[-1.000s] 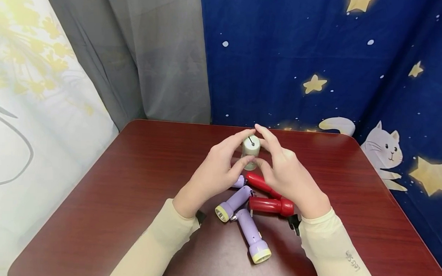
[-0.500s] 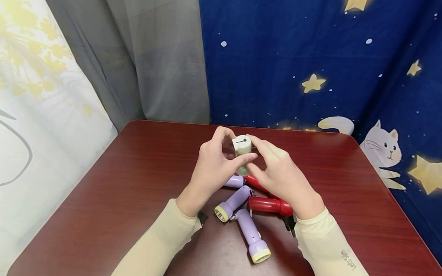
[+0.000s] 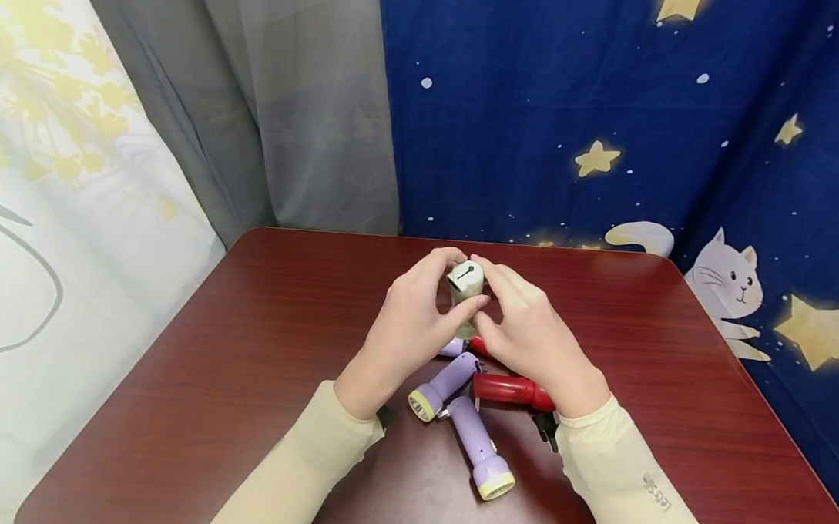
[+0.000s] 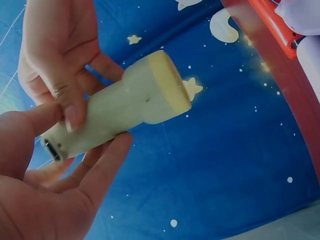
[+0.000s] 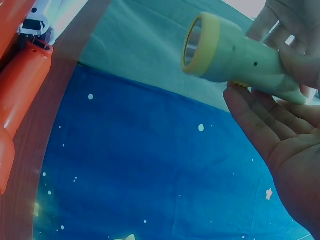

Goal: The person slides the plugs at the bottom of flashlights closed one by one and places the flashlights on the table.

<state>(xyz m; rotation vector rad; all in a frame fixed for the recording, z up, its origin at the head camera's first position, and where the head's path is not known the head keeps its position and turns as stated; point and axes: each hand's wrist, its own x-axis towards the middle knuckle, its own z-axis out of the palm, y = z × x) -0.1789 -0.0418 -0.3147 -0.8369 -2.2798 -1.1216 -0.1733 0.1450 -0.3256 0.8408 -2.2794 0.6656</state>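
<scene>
Spreading wide beneath the hands, the glossy red-brown tabletop (image 3: 186,339) shows fine wood grain and rounded far corners. Above its far half, the left hand (image 3: 407,312) and right hand (image 3: 532,320) meet around 1 pale green flashlight (image 3: 467,287), tail up. The left fingers pinch its narrow tail end; the right fingers pinch the body from the other side, thumb opposing. Since a moment ago the flashlight has turned on its long axis: the slit (image 3: 468,272) in its tail pointed at the left edge and now slants toward the near-left corner. That suggests rolling in place rather than carrying across the tabletop. Its shell looks like smooth plastic, flaring to a round head ringed in yellow. Closer to the near edge lie 3 purple flashlights (image 3: 480,445) with yellow rims and 2 shiny red flashlights (image 3: 510,390), loosely fanned; the farthest of each colour is partly hidden. Smallest are a ribbed yellow switch (image 5: 241,84) at the right fingertips and a dark oblong port (image 4: 52,150).
</scene>
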